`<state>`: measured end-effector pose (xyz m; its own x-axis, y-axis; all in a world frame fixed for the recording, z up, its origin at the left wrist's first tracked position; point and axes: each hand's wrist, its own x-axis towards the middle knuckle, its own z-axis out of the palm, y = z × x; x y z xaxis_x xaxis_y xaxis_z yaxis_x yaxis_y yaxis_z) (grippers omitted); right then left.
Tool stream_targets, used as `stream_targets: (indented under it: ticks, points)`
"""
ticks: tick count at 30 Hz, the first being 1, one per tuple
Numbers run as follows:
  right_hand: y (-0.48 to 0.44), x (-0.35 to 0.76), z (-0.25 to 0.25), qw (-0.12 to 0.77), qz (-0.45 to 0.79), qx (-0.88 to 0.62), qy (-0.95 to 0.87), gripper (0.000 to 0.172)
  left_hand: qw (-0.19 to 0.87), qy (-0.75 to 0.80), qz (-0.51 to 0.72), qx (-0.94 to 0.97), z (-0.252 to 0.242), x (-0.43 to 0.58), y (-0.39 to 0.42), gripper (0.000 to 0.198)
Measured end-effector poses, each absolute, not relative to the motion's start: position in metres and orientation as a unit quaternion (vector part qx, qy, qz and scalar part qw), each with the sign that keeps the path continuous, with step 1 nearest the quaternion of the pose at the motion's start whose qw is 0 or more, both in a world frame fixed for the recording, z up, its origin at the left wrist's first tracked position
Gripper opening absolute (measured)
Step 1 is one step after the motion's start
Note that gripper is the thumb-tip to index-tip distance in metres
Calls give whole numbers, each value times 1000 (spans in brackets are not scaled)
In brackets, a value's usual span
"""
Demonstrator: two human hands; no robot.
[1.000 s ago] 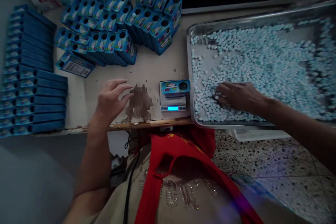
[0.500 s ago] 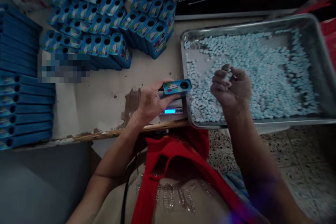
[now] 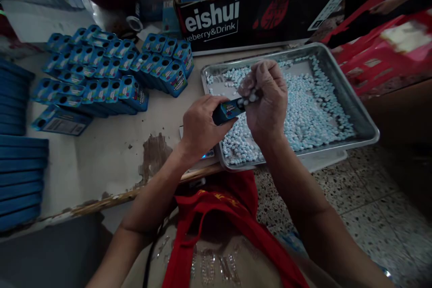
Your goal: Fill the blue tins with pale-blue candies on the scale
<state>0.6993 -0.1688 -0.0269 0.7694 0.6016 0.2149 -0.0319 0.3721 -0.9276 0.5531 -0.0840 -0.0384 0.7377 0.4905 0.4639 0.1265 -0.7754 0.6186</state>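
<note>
Your L hand (image 3: pixel 202 128) is closed round a small blue box (image 3: pixel 227 110), held just over the near-left corner of the tray (image 3: pixel 357 114). Your R hand (image 3: pixel 266 99) is cupped, fingertips pinched on pale blue tablets (image 3: pixel 250 97) at the box's end. Box label too small to read. Loose tablets (image 3: pixel 303 108) fill the tray. Behind tray: black carton (image 3: pixel 263 18), white print "eishui", under it "ueberry&Drink". Left of tray: open blue boxes (image 3: pixel 111 72) w/ round holes, labels unreadable.
</note>
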Motion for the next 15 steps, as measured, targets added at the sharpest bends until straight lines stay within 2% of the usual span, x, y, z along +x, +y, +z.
stream_targets:
  ticks: [5,8,12,15]
  points:
    - [-174,728,-44,752,205,-559,-283,37,334,168,348,860,-56,566,-84,41]
    - [-182,760,-58,759,239,-554,-245,36,406,188,345,825,-68,566,-83,43]
    - [-202,791,-76,806,291,-507,-88,20,509,232,340,756,-76,535,-77,44]
    - [-220,788,-91,789,306,-529,64,24,525,270,341,731,-77,492,-71,50]
